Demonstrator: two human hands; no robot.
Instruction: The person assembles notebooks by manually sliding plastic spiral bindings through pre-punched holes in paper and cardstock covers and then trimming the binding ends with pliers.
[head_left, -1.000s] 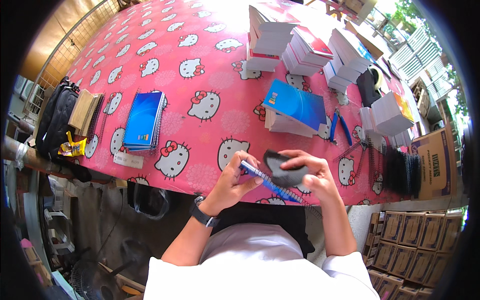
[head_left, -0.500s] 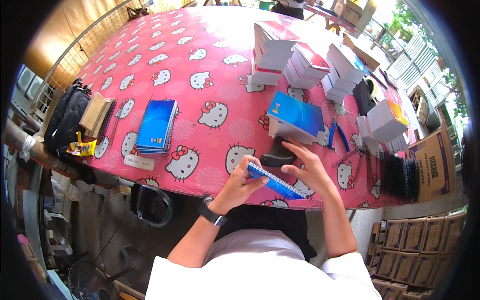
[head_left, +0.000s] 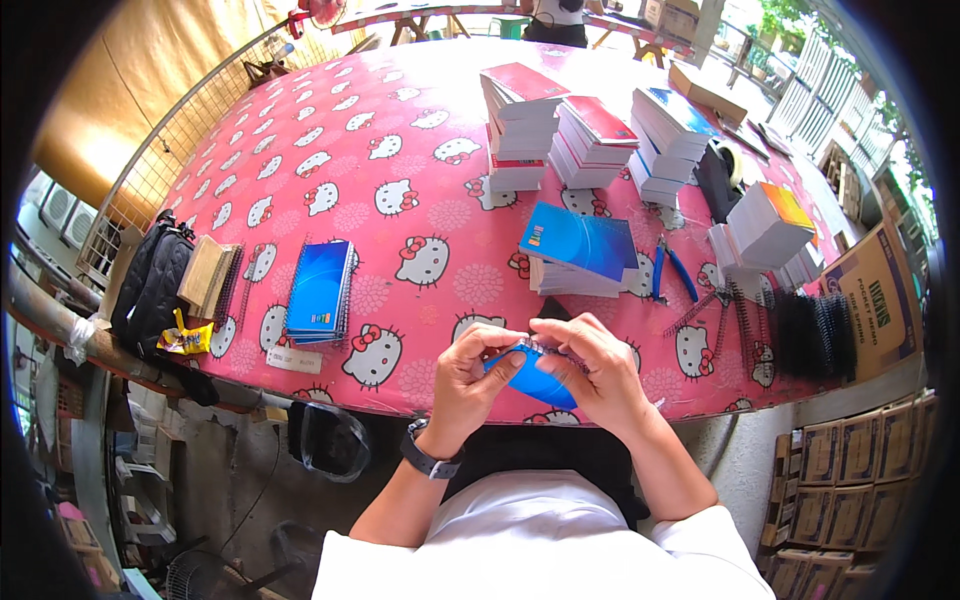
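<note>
My left hand [head_left: 468, 378] grips a small blue spiral notebook [head_left: 542, 384] near the table's front edge. Its fingers and thumb pinch one side of the cover. Across from it, my right hand [head_left: 592, 372] pinches the same notebook along its wire coil [head_left: 535, 344]; the fingers hide much of the coil. Just beyond the fingertips lies a dark object [head_left: 553, 310], mostly hidden. A blue-covered stack of loose pads [head_left: 580, 242] stands farther off, with blue-handled pliers [head_left: 674, 272] to its right.
Finished-looking spiral notebooks [head_left: 319, 290] lie at left, near a black bag [head_left: 150, 285] and a yellow packet [head_left: 186, 335]. Taller paper stacks [head_left: 525, 130] rise at the back. Wire coils [head_left: 742, 330], black coils [head_left: 815, 335] and a cardboard box [head_left: 875, 305] occupy the right.
My right hand has moved from beside the dark object onto the notebook's coil. The notebook is turned, and both hands are closer together. The head view has tilted up slightly.
</note>
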